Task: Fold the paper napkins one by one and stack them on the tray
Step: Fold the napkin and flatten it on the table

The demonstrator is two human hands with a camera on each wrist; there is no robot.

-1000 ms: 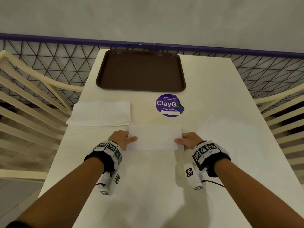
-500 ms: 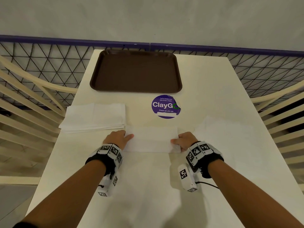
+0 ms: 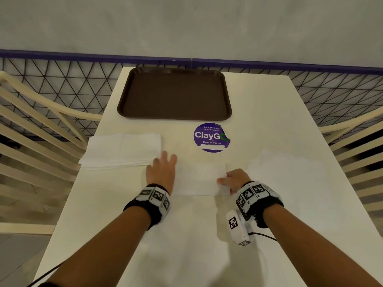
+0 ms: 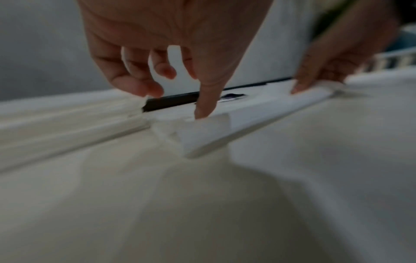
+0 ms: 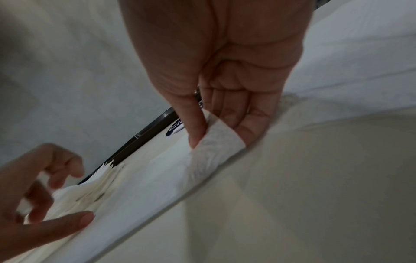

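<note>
In the middle of the head view stands the long white table (image 3: 269, 125), which runs from the upper centre down to the bottom edge. At its far end, in the upper centre of the frame, lies the dark brown rectangular plastic tray (image 3: 174, 94), and nothing lies in it. On the left and the right edges of the frame are cream slatted chair backs (image 3: 31, 129). Left of centre lies the stack of flat white paper napkins (image 3: 121, 150), near the left border of the table. Right of centre lies a loose white napkin sheet (image 3: 290, 170), hard to separate from the table.

Just under the tray is the round purple "ClayGo" sticker (image 3: 211, 137). Below the sticker, in the centre of the frame, lies the folded white paper napkin (image 3: 199, 179) flat on the table, between the two hands.

The left hand (image 3: 160, 172) is at the left end of this napkin, the fingers spread apart and loosely bent; in the left wrist view the thumb tip (image 4: 202, 110) presses on the paper. The right hand (image 3: 234, 180) pinches the right end of the napkin between thumb and fingers (image 5: 245, 124), and this end curls up a little.
</note>
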